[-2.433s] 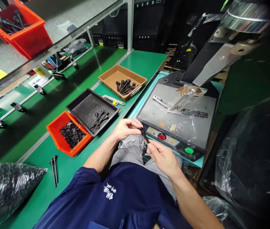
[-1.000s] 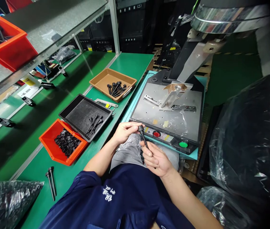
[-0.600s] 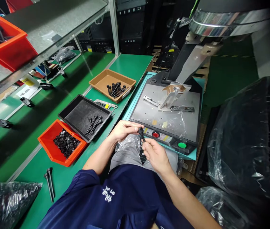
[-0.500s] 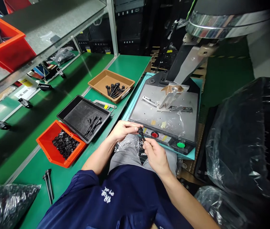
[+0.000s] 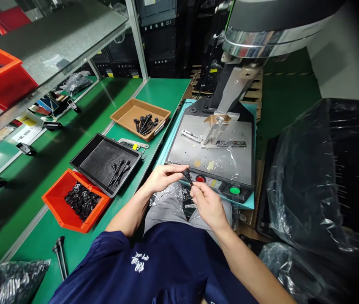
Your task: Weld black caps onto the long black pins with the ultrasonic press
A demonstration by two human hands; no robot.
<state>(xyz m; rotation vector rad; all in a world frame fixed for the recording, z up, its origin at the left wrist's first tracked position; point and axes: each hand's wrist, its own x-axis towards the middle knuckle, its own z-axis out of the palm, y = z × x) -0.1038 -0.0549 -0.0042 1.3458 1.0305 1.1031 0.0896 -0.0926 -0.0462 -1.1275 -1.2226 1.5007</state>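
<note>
left hand (image 5: 164, 177), grip closed, pinches head of black bolt (image 5: 188, 175); right hand (image 5: 209, 206), grip closed, pinches its shaft; bolt tilted.

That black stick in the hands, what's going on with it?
The left hand pinches the thick end of the black rod, and the right hand grips it lower down. Similar rods lie in the black tray and the brown tray. Small black parts sit in the orange bin.
</note>
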